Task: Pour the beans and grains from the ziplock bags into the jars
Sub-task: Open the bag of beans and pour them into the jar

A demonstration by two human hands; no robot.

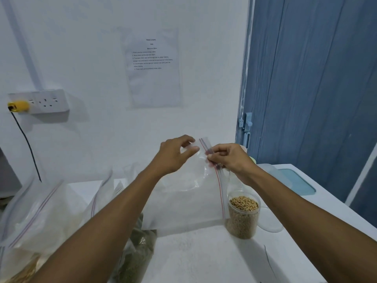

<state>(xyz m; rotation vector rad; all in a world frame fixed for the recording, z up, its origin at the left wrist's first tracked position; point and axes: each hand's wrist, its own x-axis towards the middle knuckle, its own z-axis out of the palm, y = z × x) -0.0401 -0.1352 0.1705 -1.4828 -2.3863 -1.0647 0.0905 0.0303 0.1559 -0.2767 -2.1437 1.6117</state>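
Note:
I hold an empty clear ziplock bag (pixel 183 197) up over the white table (pixel 204 258). My left hand (pixel 173 154) pinches its upper edge. My right hand (pixel 228 158) pinches the red zip strip at the bag's top right. The bag hangs down to the table, its zip edge running beside an open clear jar (pixel 242 215) filled to the brim with tan soybeans. A bag of green grains (pixel 136 254) lies under my left forearm. At the left stand a bag with pale contents (pixel 36 227) and another clear bag (pixel 102 199).
A clear round lid (pixel 269 223) lies right of the jar. A white container with a blue lid (pixel 293 182) sits at the table's back right, by a blue door (pixel 314 99). A power strip (pixel 40 102) with a yellow plug and black cable hangs on the wall.

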